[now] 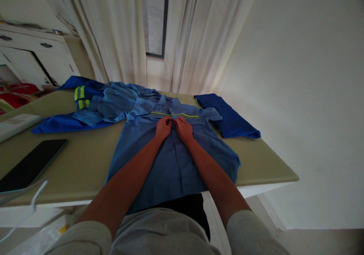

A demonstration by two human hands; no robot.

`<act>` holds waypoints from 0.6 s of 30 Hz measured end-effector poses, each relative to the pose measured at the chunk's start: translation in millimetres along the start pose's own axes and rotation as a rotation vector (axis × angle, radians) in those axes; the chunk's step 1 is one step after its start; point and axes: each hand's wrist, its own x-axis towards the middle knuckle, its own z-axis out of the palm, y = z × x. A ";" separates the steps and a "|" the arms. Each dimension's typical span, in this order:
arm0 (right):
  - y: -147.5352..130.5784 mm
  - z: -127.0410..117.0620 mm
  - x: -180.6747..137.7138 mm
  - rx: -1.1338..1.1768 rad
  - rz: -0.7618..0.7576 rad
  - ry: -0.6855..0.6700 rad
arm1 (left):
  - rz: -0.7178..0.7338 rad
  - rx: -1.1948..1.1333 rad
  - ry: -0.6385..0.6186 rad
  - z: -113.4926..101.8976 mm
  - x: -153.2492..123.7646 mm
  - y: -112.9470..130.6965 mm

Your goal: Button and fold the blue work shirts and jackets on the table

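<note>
A blue short-sleeved work shirt [145, 133] lies front up on the table, its collar away from me and its hem over the near edge. Yellow piping crosses its chest. At the front placket, just below that piping, my left hand [164, 127] and my right hand [182, 128] meet with bent fingers. Both pinch the shirt's front edges between thumb and fingers. Whether a button sits between the fingertips is too small to tell. Below the hands the placket runs down to the hem.
More blue garments [113, 99], one with reflective bands, lie heaped at the left. A folded dark blue garment [227, 116] rests at the right. A black tablet or phone [34, 164], a white cable [34, 202] and a white flat device [18, 124] are on the tan table [82, 164].
</note>
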 end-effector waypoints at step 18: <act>-7.2 -4.6 -0.4 -0.134 0.036 -0.076 | 0.039 0.100 -0.037 -6.0 -6.2 10.1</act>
